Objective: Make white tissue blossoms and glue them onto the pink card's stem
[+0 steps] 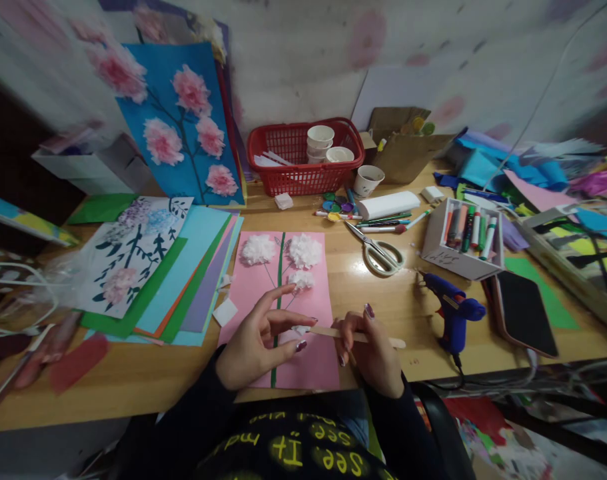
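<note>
By the right edge of the pink sheet (308, 367), the right hand (378, 353) is clamping its fingers on a wooden stick (326, 331), probably steadying it; over the sheet, the left hand (253, 340) is curving parted fingers around a white piece (299, 329), grip unclear.

Black fabric top (263, 437): yellow lettering, "See." and "It" legible, remainder unclear. White rectangular pen box (446, 259): dark handwritten marks, illegible.

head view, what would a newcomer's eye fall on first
Likely the tall blue sheet with fluffy pink flowers, standing at the back left. Then perhaps the red plastic basket at the back centre. Front centre lies a pink paper sheet with ruffled white flowers, beneath the left hand.
</note>
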`<action>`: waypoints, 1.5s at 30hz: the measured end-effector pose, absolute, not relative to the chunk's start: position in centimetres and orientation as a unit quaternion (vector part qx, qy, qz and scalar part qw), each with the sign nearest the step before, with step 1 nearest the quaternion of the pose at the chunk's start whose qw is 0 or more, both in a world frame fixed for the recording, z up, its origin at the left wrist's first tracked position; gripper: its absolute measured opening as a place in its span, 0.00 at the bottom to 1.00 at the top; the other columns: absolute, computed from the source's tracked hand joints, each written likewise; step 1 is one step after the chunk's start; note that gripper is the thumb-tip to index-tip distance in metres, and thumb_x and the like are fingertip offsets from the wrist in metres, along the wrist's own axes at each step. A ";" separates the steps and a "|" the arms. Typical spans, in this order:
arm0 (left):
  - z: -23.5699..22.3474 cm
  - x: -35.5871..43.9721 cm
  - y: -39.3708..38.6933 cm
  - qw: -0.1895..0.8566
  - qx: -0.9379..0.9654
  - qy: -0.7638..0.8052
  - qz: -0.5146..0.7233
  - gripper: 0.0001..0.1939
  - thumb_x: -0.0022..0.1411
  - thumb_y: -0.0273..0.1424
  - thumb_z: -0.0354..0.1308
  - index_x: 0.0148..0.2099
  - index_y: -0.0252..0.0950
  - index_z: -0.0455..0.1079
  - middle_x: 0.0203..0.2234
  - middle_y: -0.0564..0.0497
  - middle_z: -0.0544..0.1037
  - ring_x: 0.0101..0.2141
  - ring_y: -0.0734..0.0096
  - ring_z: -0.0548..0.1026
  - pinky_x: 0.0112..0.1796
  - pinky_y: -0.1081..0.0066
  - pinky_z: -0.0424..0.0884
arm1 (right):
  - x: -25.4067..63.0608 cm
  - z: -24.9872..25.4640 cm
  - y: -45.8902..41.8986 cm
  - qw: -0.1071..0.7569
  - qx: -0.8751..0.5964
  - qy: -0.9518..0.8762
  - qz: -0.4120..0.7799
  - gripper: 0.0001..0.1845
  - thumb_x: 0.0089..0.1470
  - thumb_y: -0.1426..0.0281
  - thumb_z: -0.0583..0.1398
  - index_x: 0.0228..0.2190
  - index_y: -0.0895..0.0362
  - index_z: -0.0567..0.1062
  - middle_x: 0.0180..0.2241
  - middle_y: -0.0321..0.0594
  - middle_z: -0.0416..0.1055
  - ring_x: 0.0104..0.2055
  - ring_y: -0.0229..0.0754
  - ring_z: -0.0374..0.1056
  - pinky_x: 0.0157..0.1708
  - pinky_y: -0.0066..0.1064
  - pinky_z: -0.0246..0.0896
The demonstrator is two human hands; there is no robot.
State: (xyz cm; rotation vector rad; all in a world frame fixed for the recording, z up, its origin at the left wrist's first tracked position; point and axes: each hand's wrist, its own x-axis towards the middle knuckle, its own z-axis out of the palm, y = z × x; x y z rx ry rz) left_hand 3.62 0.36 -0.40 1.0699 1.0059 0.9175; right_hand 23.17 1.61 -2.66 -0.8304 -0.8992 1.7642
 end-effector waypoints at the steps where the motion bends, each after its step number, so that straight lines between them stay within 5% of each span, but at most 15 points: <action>1: -0.5 3.7 0.3 0.635 0.471 0.457 0.408 0.35 0.54 0.25 0.62 0.61 0.37 0.53 0.43 0.43 0.82 0.44 0.63 0.79 0.39 0.69 0.72 | 23.1 -2.7 1.6 0.477 -0.342 -0.369 0.720 0.32 0.59 0.47 0.52 0.16 0.55 0.70 0.11 0.35 0.63 0.17 0.37 0.59 0.23 0.29 0.57; 8: -0.6 3.6 0.5 0.531 0.477 0.543 0.442 0.24 0.58 0.30 0.60 0.56 0.35 0.59 0.35 0.44 0.84 0.41 0.62 0.80 0.43 0.64 0.72 | 23.4 -2.6 1.9 0.468 -0.380 -0.375 0.704 0.30 0.56 0.49 0.57 0.14 0.56 0.69 0.11 0.35 0.64 0.15 0.35 0.60 0.20 0.28 0.55; 14: -1.6 2.1 3.2 0.511 0.504 0.528 0.454 0.23 0.54 0.28 0.61 0.52 0.34 0.61 0.34 0.47 0.80 0.37 0.67 0.79 0.42 0.66 0.73 | 23.7 -1.9 5.2 0.470 -0.465 -0.498 0.561 0.33 0.60 0.52 0.54 0.09 0.56 0.65 0.07 0.32 0.55 0.10 0.31 0.52 0.13 0.27 0.43; 18: -2.9 2.1 5.1 0.462 0.548 0.551 0.427 0.25 0.52 0.27 0.60 0.53 0.35 0.62 0.32 0.52 0.74 0.30 0.72 0.77 0.34 0.70 0.73 | 22.7 -2.5 7.6 0.481 -0.444 -0.520 0.549 0.20 0.59 0.54 0.56 0.24 0.56 0.71 0.08 0.26 0.56 0.10 0.31 0.52 0.12 0.25 0.43; 22: -3.8 2.8 6.1 0.420 0.583 0.559 0.414 0.26 0.53 0.23 0.58 0.55 0.35 0.61 0.30 0.54 0.75 0.32 0.71 0.77 0.37 0.68 0.74 | 22.0 -3.0 7.7 0.509 -0.431 -0.528 0.525 0.13 0.57 0.57 0.58 0.35 0.54 0.68 0.10 0.22 0.56 0.11 0.32 0.50 0.11 0.24 0.43; 26: -4.2 3.3 6.3 0.391 0.603 0.565 0.404 0.28 0.54 0.24 0.60 0.57 0.36 0.59 0.31 0.52 0.78 0.32 0.69 0.78 0.40 0.65 0.74 | 21.8 -2.7 6.9 0.518 -0.420 -0.548 0.504 0.10 0.56 0.61 0.59 0.37 0.53 0.68 0.11 0.19 0.49 0.13 0.32 0.45 0.13 0.26 0.53; 31: -4.1 3.5 6.4 0.323 0.655 0.569 0.378 0.29 0.56 0.24 0.60 0.59 0.36 0.58 0.32 0.51 0.80 0.33 0.68 0.78 0.39 0.65 0.73 | 21.5 -3.4 6.7 0.501 -0.404 -0.581 0.498 0.05 0.56 0.67 0.57 0.37 0.53 0.70 0.12 0.20 0.51 0.14 0.32 0.49 0.31 0.37 0.73; 45: -4.1 3.6 6.3 0.291 0.689 0.556 0.361 0.28 0.57 0.20 0.57 0.59 0.36 0.58 0.34 0.51 0.81 0.35 0.69 0.78 0.39 0.68 0.73 | 21.4 -4.1 6.9 0.463 -0.404 -0.638 0.465 0.08 0.58 0.72 0.55 0.40 0.53 0.70 0.13 0.22 0.53 0.15 0.34 0.53 0.30 0.34 0.70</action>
